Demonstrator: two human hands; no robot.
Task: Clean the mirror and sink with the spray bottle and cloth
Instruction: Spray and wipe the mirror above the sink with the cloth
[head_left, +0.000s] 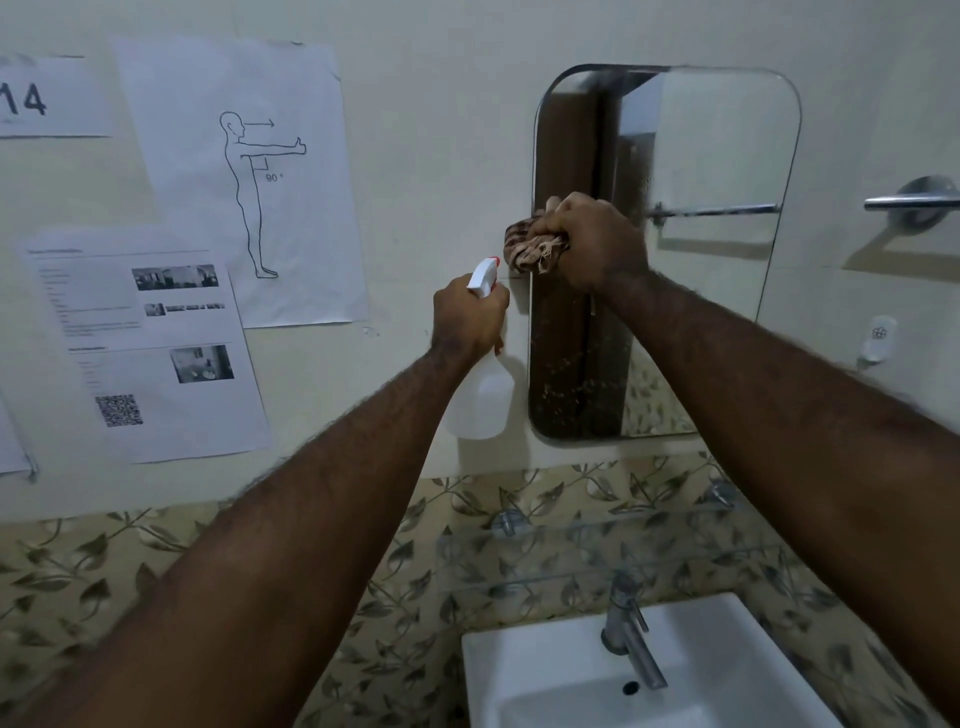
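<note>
With both arms raised to the wall, the right hand (587, 241) is clenched on a bunched, frayed brown patterned cloth (532, 244), pressing it at the left edge of the mirror (717, 156). Mirror: one, rounded-corner glass panel, droplets speckled on its lower left. Left hand (467, 317) grips the neck of one translucent white plastic spray bottle (480, 400), white trigger head with red tip, just left of the mirror. Below: one white rectangular ceramic sink (519, 670), one brushed metal tap (628, 631), one glass shelf (597, 545) against leaf-patterned tiles (104, 571). Three full printed paper sheets (239, 176) taped on the wall at left.
</note>
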